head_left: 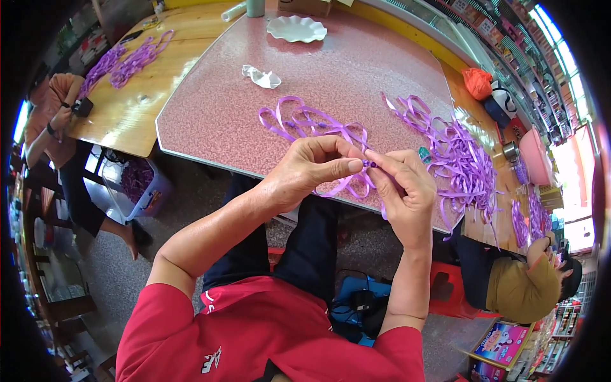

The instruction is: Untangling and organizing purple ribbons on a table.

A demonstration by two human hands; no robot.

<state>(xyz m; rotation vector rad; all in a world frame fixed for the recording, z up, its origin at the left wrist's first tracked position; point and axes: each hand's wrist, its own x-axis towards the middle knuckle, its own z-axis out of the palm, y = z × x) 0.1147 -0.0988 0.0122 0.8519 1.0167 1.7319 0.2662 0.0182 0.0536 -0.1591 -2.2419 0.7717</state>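
Over the near edge of the pink table, my left hand [313, 167] and my right hand [407, 186] meet, fingertips closed. Between them they pinch a thin purple ribbon [356, 186], with a small dark purple piece [370, 163] showing at the fingertips; its exact kind is too small to make out. Loops of the same ribbon spread on the tabletop just beyond my hands. To their right lies a big tangled pile of purple ribbons [461, 162], partly hanging over the edge.
On the pink table [210, 108] lie a crumpled white tissue [262, 77] and a white scalloped plate [296, 29]. People sit at wooden tables on both sides, with more purple ribbons [139, 60] at the left. A plastic bin [147, 194] stands on the floor; a red stool [449, 290] is at the right.
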